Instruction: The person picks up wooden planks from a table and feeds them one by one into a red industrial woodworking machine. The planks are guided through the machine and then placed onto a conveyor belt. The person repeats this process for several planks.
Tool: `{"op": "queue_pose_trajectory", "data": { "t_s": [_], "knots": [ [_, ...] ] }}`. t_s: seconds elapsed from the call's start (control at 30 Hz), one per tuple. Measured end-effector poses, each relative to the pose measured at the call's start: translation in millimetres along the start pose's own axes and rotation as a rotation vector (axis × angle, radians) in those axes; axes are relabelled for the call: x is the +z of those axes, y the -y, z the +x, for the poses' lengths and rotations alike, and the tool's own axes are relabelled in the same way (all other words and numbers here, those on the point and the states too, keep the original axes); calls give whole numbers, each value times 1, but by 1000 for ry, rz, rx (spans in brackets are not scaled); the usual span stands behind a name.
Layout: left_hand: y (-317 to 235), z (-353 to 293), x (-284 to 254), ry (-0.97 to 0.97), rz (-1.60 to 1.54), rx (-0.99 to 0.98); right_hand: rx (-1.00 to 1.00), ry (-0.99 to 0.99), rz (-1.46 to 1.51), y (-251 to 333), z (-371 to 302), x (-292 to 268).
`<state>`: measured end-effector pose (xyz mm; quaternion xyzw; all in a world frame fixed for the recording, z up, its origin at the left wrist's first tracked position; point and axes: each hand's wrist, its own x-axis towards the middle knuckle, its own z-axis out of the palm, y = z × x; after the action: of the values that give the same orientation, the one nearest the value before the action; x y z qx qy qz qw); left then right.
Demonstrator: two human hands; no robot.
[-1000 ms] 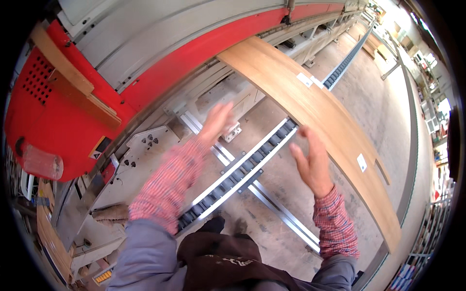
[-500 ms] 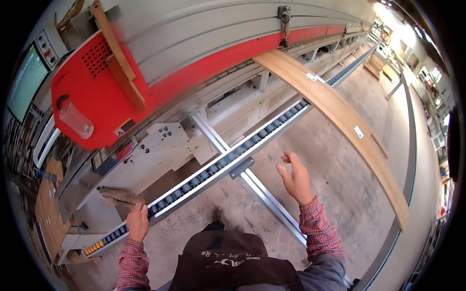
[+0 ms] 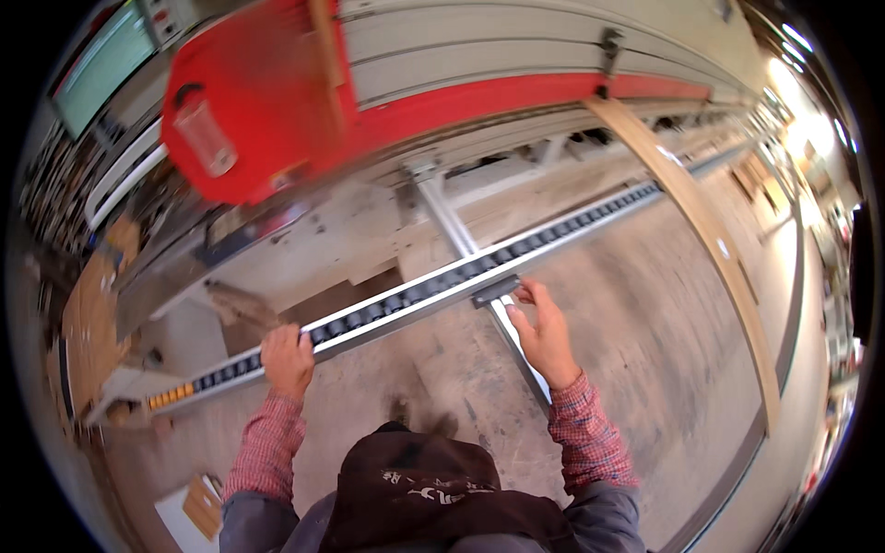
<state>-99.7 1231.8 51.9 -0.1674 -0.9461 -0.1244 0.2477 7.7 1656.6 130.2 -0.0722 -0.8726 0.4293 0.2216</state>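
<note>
A long metal roller rail (image 3: 429, 297) with dark rollers, yellow at its left end, runs diagonally before me. My left hand (image 3: 289, 359) is closed over the rail's near edge, left of the middle. Beneath the rail, a dark bracket (image 3: 495, 291) sits where a silver crossbar (image 3: 444, 215) passes under it. My right hand (image 3: 546, 341) is beside this bracket, its thumb and fingers apart and curved. The fingertips reach the bracket's right end; whether they touch it cannot be made out. A long wooden board (image 3: 710, 226) lies across the rail's far part, away from both hands.
A red machine housing (image 3: 249, 101) with a clear bottle (image 3: 205, 138) fixed on it stands at the far left, beside a screen (image 3: 103, 69). The machine's grey beam (image 3: 479, 46) stretches along the back. Board pieces (image 3: 203, 507) lie on the floor at lower left.
My right hand has come left, from open air to the bracket's end. My left hand remains on the rail. The whole view has shifted, with the machine now higher and farther right.
</note>
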Motion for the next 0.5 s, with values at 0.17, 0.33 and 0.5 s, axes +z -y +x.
{"op": "queue_pose_trajectory", "data": {
  "t_s": [0.17, 0.33, 0.5],
  "knots": [
    [-6, 6, -9, 141, 71, 248, 38, 185, 131, 5, -11, 48],
    [-11, -9, -9, -13, 6, 130, -111, 385, 234, 89, -22, 139],
    [-24, -40, -51, -178, -354, -101, -202, 490, 294, 153, -30, 215]
  ]
}}
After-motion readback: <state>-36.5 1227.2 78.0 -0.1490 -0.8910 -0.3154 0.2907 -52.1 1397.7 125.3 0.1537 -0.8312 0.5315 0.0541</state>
